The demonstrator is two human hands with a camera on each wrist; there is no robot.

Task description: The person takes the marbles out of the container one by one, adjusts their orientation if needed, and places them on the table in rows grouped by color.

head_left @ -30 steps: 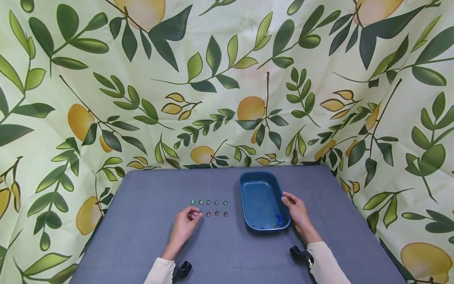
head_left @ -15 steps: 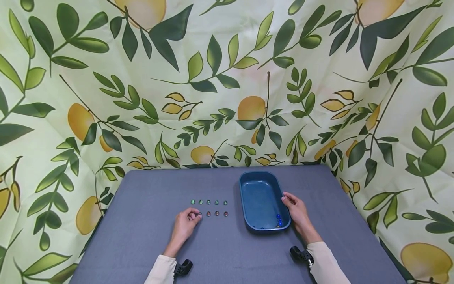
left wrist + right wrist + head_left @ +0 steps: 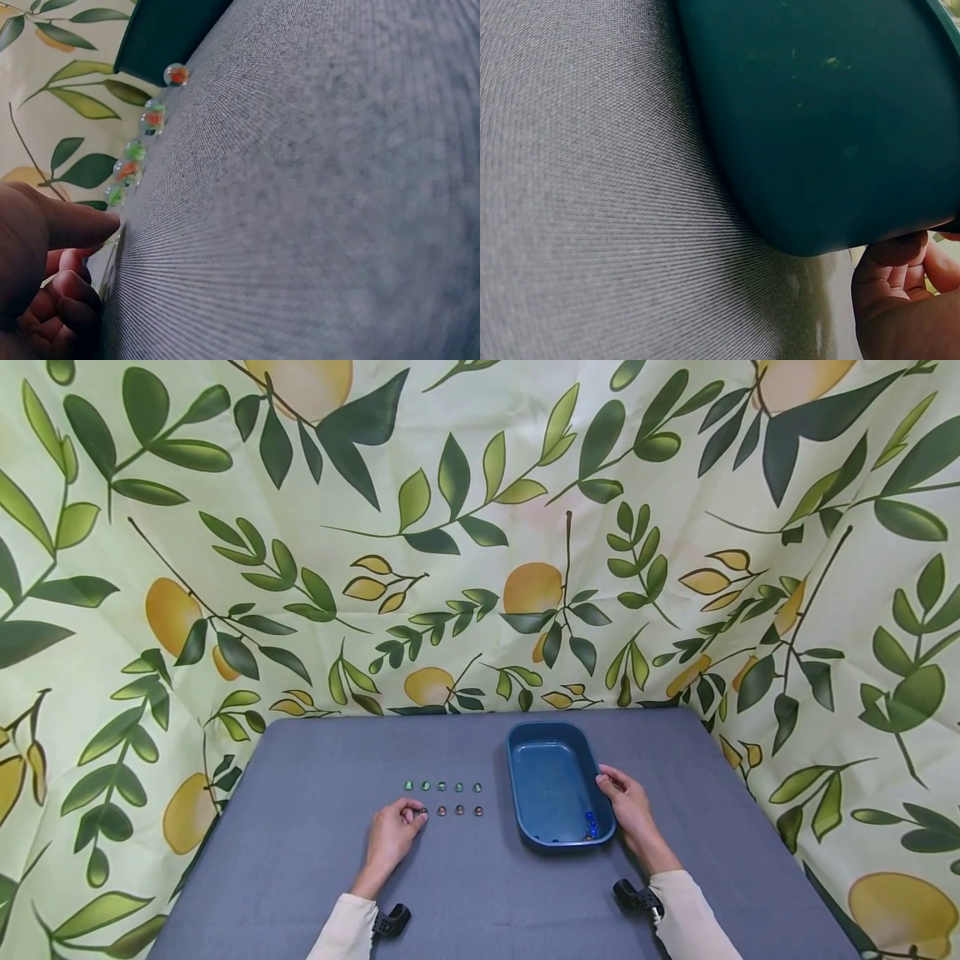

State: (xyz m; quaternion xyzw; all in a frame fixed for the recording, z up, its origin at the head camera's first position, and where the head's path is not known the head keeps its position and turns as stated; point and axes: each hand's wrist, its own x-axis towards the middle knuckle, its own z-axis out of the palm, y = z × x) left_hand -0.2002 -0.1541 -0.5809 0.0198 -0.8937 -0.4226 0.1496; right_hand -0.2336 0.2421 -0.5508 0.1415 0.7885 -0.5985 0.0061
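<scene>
Left hand (image 3: 393, 833) has been shifted slightly at the wrist, a marble (image 3: 424, 812) pinched by it well inside the table's (image 3: 300, 860) left edge. Near the far edge, a tray (image 3: 551, 777) is gripped by the right hand (image 3: 628, 810).

My right hand (image 3: 900, 311) grips the dark teal tub (image 3: 817, 142) at its edge, on the grey worktop (image 3: 592, 187).
</scene>
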